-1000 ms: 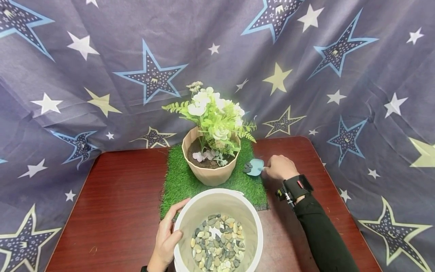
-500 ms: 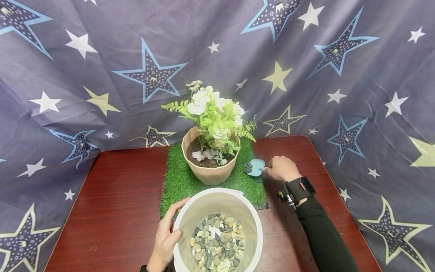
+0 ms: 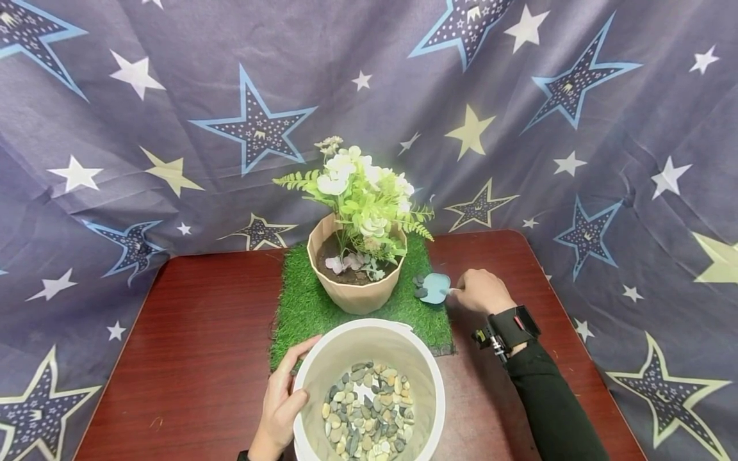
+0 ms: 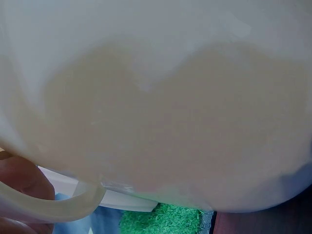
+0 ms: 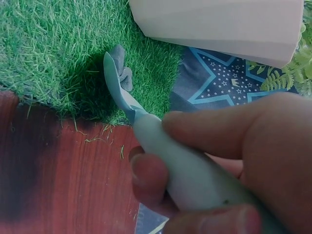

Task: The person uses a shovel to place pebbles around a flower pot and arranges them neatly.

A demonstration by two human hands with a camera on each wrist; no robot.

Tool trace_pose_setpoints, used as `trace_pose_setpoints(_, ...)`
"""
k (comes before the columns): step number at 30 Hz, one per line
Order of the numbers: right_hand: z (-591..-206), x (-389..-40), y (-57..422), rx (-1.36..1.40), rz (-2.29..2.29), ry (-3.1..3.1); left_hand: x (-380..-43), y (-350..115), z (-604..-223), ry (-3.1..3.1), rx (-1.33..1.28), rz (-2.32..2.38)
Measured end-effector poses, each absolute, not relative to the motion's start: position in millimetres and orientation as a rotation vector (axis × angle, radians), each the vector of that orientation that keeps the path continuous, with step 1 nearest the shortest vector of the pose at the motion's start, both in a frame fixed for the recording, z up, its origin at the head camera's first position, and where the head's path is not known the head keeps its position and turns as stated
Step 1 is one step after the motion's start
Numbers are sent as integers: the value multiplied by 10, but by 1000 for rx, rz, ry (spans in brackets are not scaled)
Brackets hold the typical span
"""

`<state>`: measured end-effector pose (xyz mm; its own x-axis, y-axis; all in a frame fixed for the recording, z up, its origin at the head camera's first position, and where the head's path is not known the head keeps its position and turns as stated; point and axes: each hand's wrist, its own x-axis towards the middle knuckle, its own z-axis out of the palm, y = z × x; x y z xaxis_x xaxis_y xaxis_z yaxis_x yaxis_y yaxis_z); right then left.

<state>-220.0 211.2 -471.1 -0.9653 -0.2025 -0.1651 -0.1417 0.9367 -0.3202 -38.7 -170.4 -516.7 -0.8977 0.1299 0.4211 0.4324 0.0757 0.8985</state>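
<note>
My right hand (image 3: pixel 485 292) grips the white handle of a small trowel (image 3: pixel 436 289) whose blade is light blue. A few dark grey pebbles (image 3: pixel 419 286) lie at the blade's front edge, low over the artificial grass; the right wrist view shows the pebbles (image 5: pixel 123 68) against the blade (image 5: pixel 113 80). My left hand (image 3: pixel 280 404) holds the rim of a white bucket (image 3: pixel 439 390), thumb over the edge and fingers along the outside. Grey and tan pebbles (image 3: pixel 369 413) cover much of the bucket's bottom. In the left wrist view, the fingers (image 4: pixel 22 180) show behind a curved white handle (image 4: pixel 63 208).
A beige flowerpot (image 3: pixel 359 299) with white flowers (image 3: pixel 369 179) and soil stands on the grass mat (image 3: pixel 294 320), just behind the bucket. Dark red tabletop (image 3: pixel 202 358) extends on both sides. A star-patterned curtain (image 3: pixel 369 51) hangs around the back and sides.
My right hand and the trowel have shifted slightly to the right and nearer to me. The pebbles at the blade's edge look a little more spread. My left hand keeps its hold on the bucket.
</note>
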Motion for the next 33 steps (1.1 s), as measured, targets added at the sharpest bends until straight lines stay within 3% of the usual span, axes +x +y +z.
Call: trace_pose_setpoints(33, -4633, -2229, 2007, -305, -418, 2949, -411, -1690, -5201, -2095, -603, -1846)
